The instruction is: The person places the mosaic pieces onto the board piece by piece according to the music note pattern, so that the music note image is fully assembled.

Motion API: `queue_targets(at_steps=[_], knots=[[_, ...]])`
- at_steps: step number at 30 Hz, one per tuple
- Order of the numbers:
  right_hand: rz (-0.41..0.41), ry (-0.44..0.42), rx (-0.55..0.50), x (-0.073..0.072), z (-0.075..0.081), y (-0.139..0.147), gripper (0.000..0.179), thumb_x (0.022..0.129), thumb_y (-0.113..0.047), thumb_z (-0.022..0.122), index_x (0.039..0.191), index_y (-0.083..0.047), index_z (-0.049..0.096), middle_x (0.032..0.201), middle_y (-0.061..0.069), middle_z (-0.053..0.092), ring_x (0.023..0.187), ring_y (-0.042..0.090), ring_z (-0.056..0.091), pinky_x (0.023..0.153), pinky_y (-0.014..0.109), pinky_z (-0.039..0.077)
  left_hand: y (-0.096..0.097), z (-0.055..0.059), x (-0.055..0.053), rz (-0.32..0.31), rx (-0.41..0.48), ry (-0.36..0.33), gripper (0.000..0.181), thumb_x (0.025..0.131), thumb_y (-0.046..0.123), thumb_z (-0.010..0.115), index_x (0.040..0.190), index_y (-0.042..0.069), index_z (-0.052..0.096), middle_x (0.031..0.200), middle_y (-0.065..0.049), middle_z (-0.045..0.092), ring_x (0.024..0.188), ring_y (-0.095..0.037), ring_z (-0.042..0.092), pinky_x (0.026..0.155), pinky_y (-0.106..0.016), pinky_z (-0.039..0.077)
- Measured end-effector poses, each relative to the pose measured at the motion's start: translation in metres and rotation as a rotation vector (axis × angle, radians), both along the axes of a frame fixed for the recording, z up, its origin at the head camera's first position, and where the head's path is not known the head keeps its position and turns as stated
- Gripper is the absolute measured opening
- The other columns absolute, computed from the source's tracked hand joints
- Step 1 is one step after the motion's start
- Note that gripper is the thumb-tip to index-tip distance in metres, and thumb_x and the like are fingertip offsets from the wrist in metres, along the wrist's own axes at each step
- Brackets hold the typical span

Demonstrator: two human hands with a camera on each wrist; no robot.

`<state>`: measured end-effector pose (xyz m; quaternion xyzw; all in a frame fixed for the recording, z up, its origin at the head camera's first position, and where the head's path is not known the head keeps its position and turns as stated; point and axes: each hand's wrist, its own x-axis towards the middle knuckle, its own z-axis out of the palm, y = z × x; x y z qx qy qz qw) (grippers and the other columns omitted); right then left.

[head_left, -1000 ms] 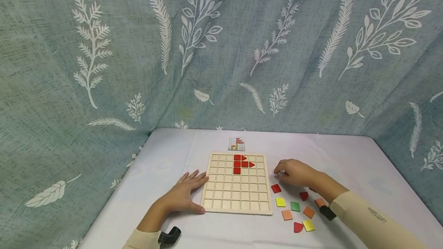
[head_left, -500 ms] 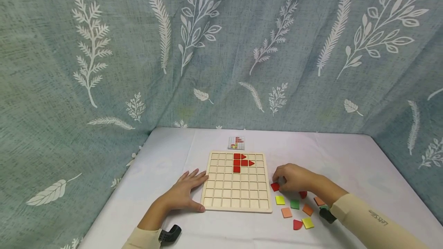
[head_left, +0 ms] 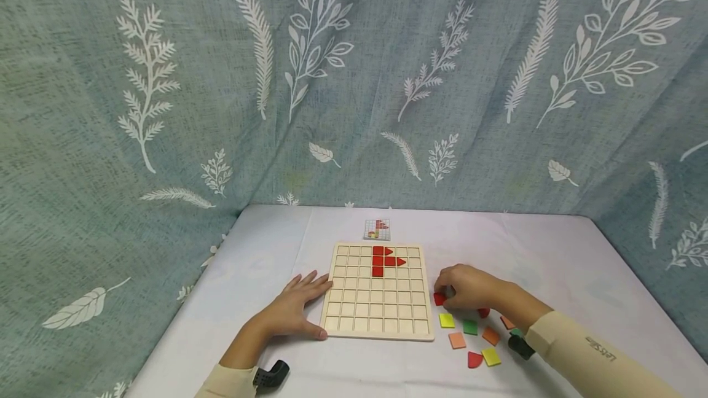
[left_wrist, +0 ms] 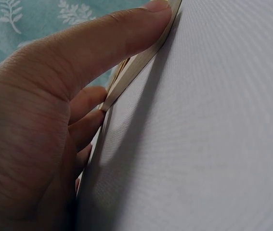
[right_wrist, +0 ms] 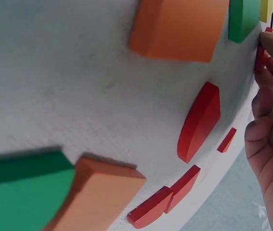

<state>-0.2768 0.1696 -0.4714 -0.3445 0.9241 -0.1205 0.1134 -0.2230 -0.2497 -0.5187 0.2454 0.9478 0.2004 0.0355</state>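
Contact was made with the left edge of the board by the left hand, its thumb and fingers spread wide. Just beside the board's right edge, a red tile was pinched narrowly by the right hand; whether it was clear of the white surface could not be told. Picking up was judged the step in hand. It was best done with opposite edges gripped lightly, the tile held level, and the yellow tile, also beside the board's right edge, left unnudged by the fingers.
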Motion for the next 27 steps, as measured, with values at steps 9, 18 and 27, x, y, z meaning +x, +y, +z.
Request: queue_targets(at_steps=[9,18,27], knots=[[-0.015,0.03,-0.03,-0.009,0.009,-0.005,0.023,0.077,-0.02,0.079,0.1,-0.018,0.075,0.084,-0.017,0.058,0.076,0.007,0.053,0.071,0.025,0.051,0.001,-0.001,0.0,0.018,-0.01,-0.005,0.117,0.053,0.081,0.071,0.149,0.021,0.042,0.156,0.006,0.03,0.146,-0.024,0.016,0.118,-0.05,0.004],[0.02,0.039,-0.067,-0.021,0.01,-0.02,0.023,0.078,-0.021,0.08,0.1,-0.017,0.075,0.087,-0.016,0.06,0.077,0.009,0.054,0.069,0.026,0.05,0.0,-0.002,0.0,0.014,0.0,-0.002,0.116,0.054,0.081,0.07,0.149,0.022,0.042,0.157,0.007,0.029,0.146,-0.024,0.016,0.118,-0.05,0.004],[0.101,0.079,-0.103,-0.03,0.011,-0.038,0.023,0.079,-0.022,0.079,0.1,-0.013,0.075,0.091,-0.01,0.063,0.083,0.01,0.058,0.075,0.031,0.051,0.0,-0.002,-0.001,-0.003,0.008,-0.002,0.117,0.054,0.08,0.072,0.149,0.019,0.042,0.156,0.005,0.03,0.146,-0.024,0.016,0.118,-0.05,0.004]])
